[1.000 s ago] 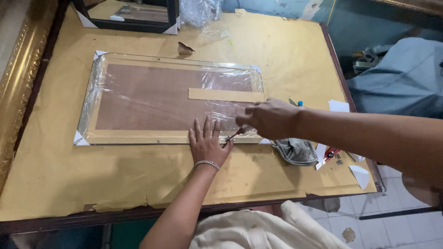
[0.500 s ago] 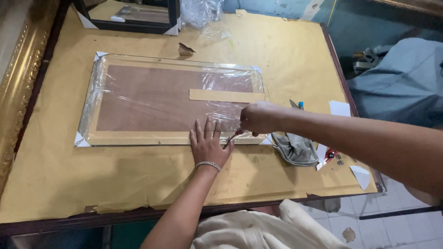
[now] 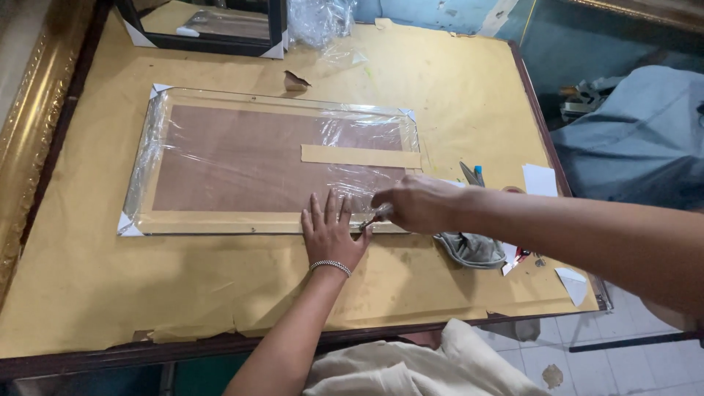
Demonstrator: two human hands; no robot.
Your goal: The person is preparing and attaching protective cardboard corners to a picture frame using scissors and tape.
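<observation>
Cream cloth [image 3: 411, 367] bunches at the near table edge, below the left forearm. On the brown paper covering the table [image 3: 455, 88], the left hand [image 3: 331, 233] lies flat, fingers spread, pressing the near edge of the plastic-wrapped picture frame [image 3: 271, 161], which lies face down. Just beside it, the right hand [image 3: 418, 205] is closed around a small tool [image 3: 369, 220] whose tip meets the frame's near edge. A grey rag [image 3: 473, 249] sits to the right. Farther off, a strip of tape [image 3: 359, 155] crosses the wrap; a black frame [image 3: 213, 33] stands at the far edge.
</observation>
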